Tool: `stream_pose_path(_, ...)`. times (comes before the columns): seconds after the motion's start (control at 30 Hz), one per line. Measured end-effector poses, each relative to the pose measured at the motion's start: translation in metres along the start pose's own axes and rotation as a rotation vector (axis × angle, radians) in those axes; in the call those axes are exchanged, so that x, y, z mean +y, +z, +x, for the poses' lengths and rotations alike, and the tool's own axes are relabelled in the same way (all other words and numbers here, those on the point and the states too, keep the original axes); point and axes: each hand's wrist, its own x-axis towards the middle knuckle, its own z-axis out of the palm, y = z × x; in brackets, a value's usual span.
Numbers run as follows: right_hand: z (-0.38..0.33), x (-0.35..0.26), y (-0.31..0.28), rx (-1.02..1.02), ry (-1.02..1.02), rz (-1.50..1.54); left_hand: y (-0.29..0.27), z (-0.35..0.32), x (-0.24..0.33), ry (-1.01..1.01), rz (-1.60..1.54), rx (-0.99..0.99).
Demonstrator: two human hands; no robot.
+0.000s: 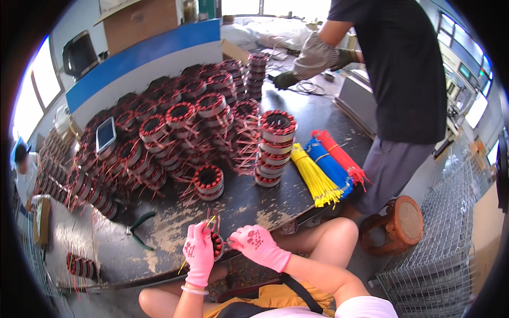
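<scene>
At the table's near edge, my left hand [198, 253], in a pink glove, is closed around a motor stator [217, 245] with red windings. A thin yellow wire [210, 220] sticks up past the left fingers, and another yellow end shows below by the wrist. Close to the stator's right side is my right hand [257, 245], also pink-gloved, its fingertips pinched together; what they grip is too small to make out. Just beyond, a single stator [209, 183] lies on the table with its leads trailing left.
Many stacked stators [180, 114] fill the table's far left, with a phone [106, 134] on top. Nearer are green-handled pliers [139, 231]. To the right lie yellow [317, 177], blue [327, 161] and red wire bundles [339, 153]. A gloved co-worker [405, 74] stands beyond a wooden stool [398, 225].
</scene>
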Motion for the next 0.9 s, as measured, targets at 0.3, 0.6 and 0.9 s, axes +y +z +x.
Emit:
stream_pose_path(0.3, 0.017, 0.029, -0.010, -0.198, 0.387, 0.577, -0.004, 0.001, 0.004, 0.042, -0.009, -0.001)
stream_pose_path(0.6, 0.081, 0.065, 0.049, -0.682, 0.646, 1.185, 0.003, 0.005, 0.006, 0.075, -0.038, -0.011)
stream_pose_path(0.9, 0.049, 0.040, 0.012, -0.474, 0.611, 1.129, -0.004, 0.002, 0.004, 0.033, -0.024, -0.002)
